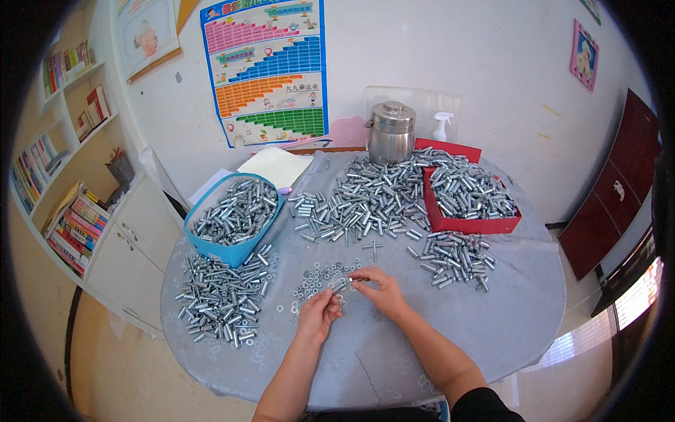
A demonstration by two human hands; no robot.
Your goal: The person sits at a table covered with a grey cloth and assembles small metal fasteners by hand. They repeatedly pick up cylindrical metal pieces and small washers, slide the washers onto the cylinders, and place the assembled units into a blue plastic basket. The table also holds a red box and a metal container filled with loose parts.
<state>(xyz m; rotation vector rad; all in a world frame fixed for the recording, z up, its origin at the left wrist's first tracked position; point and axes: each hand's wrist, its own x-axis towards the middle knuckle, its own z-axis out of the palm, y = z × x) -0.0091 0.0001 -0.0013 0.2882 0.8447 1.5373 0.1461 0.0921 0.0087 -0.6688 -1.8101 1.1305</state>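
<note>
Above the near middle of the table, my left hand (320, 314) pinches a short silvery anchor bolt (341, 287) between thumb and fingers. My right hand (380, 291) closes its fingertips on the bolt's other end; whether a nut or washer sits between them is too small to tell. Just beyond and left of the hands, loose washers and nuts (309, 283) lie scattered on the grey tablecloth (415, 337). Two bolts lie crossed (373, 247) a little farther off.
A blue basket (234, 254) full of metal sleeves stands left, with a heap of bolts (223, 295) before it. A red box (472, 225) of similar parts stands right, beside another heap (458, 259). Behind are a large pile (376, 193), a steel canister (391, 133) and a spray bottle (441, 126).
</note>
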